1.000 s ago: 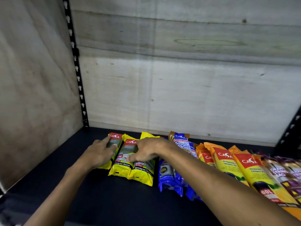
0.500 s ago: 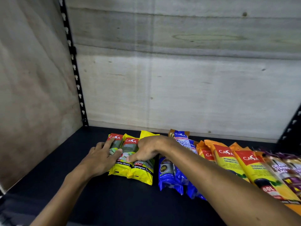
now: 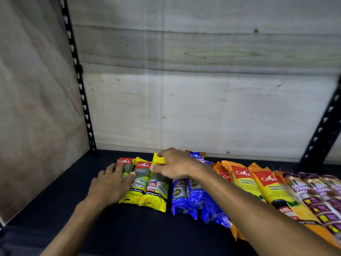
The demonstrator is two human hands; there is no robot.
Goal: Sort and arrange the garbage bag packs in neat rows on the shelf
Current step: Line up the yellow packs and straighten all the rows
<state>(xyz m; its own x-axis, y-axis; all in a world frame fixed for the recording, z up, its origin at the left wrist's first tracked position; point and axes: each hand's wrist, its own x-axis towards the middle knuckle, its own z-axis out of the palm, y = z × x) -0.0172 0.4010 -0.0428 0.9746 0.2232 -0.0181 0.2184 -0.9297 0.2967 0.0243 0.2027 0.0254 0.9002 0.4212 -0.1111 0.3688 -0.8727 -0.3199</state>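
Three yellow garbage bag packs with red labels lie side by side on the dark shelf. My left hand rests flat, fingers spread, on the leftmost yellow pack. My right hand grips the top end of the rightmost yellow pack between thumb and fingers. To the right lie blue packs, then orange-yellow packs, then purple drawstring packs, all in one row. My right forearm crosses over the blue and orange packs.
A plywood back wall and left side panel enclose the shelf. Black perforated metal posts stand at the back left corner and at the right. Bare shelf lies left of and in front of the packs.
My right hand has moved from the middle of the rightmost yellow pack to its top end and taken hold there. My left hand slid slightly down the leftmost pack.
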